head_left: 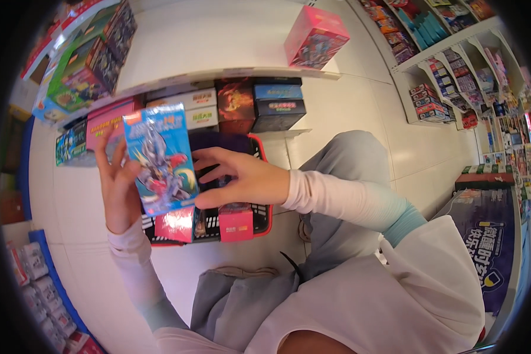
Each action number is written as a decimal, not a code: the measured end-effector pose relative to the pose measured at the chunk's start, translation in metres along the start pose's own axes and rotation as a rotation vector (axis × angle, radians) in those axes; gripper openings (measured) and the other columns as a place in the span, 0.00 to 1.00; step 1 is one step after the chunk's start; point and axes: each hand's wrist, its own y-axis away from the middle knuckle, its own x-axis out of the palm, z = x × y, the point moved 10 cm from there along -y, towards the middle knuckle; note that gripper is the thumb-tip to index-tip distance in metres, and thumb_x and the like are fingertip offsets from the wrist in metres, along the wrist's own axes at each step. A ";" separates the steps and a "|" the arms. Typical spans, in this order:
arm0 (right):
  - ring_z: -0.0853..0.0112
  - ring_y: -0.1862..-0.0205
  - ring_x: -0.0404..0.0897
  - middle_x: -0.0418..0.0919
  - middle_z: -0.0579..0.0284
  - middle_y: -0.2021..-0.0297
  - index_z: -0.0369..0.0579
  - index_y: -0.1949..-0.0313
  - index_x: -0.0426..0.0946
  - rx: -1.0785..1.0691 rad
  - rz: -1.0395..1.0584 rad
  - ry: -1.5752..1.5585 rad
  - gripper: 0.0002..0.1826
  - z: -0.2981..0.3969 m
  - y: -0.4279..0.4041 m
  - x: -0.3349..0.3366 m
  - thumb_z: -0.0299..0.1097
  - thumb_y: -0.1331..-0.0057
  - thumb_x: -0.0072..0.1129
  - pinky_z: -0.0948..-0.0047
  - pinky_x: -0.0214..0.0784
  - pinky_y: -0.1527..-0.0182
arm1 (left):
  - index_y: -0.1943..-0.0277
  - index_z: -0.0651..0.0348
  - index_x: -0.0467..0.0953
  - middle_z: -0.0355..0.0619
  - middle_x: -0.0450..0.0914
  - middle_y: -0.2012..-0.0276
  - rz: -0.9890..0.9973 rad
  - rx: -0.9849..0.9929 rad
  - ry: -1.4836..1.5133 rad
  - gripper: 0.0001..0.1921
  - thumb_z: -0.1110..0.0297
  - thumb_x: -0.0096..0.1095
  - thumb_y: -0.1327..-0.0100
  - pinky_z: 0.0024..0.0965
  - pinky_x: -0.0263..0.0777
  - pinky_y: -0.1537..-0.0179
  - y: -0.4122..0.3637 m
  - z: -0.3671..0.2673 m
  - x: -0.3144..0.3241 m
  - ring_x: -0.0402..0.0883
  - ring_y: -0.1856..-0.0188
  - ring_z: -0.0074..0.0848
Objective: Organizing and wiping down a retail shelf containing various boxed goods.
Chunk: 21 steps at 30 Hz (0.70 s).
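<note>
A blue toy box with a printed robot-like figure is held up before me, its broad face towards the camera. My left hand grips its left edge, thumb at the front and some fingers hidden behind. At the right edge, the thumb and fingertips of my right hand meet the box. Beneath it sits a black plastic shopping basket with a red rim, partly hidden by my hands and the box. A glossy pink box and another pink box are at the basket's near side.
A white shelf spans the front, with a pink box at its right and green boxes at its left. Boxed goods fill the lower shelf. Stocked racks stand right; packaged goods lie left. My knee rises beside the basket.
</note>
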 end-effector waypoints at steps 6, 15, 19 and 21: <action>0.58 0.55 0.77 0.76 0.54 0.60 0.44 0.57 0.75 -0.381 -0.290 1.189 0.19 0.049 0.015 -0.043 0.33 0.48 0.67 0.63 0.72 0.54 | 0.33 0.62 0.53 0.52 0.69 0.43 -0.235 0.175 -0.019 0.34 0.67 0.59 0.39 0.36 0.64 0.40 0.002 -0.046 -0.074 0.71 0.42 0.33; 0.55 0.51 0.74 0.74 0.51 0.55 0.45 0.52 0.71 0.158 0.069 1.520 0.27 -0.026 0.003 -0.045 0.37 0.51 0.69 0.59 0.74 0.53 | 0.36 0.68 0.56 0.51 0.68 0.43 -0.417 0.256 -0.010 0.33 0.68 0.60 0.41 0.34 0.67 0.43 0.029 -0.070 -0.129 0.70 0.43 0.31; 0.55 0.46 0.70 0.70 0.52 0.51 0.47 0.45 0.69 -0.162 -0.167 1.407 0.34 0.000 -0.003 -0.043 0.41 0.50 0.71 0.57 0.72 0.50 | 0.32 0.60 0.52 0.52 0.63 0.39 -0.439 0.257 -0.151 0.37 0.73 0.61 0.44 0.38 0.67 0.43 0.040 -0.058 -0.140 0.68 0.42 0.35; 0.54 0.44 0.68 0.69 0.50 0.49 0.49 0.40 0.66 -0.196 -0.190 1.409 0.37 -0.005 -0.015 -0.047 0.43 0.49 0.70 0.56 0.71 0.47 | 0.32 0.56 0.52 0.53 0.61 0.38 -0.426 0.206 -0.438 0.41 0.76 0.63 0.48 0.39 0.68 0.44 0.049 -0.053 -0.138 0.68 0.42 0.38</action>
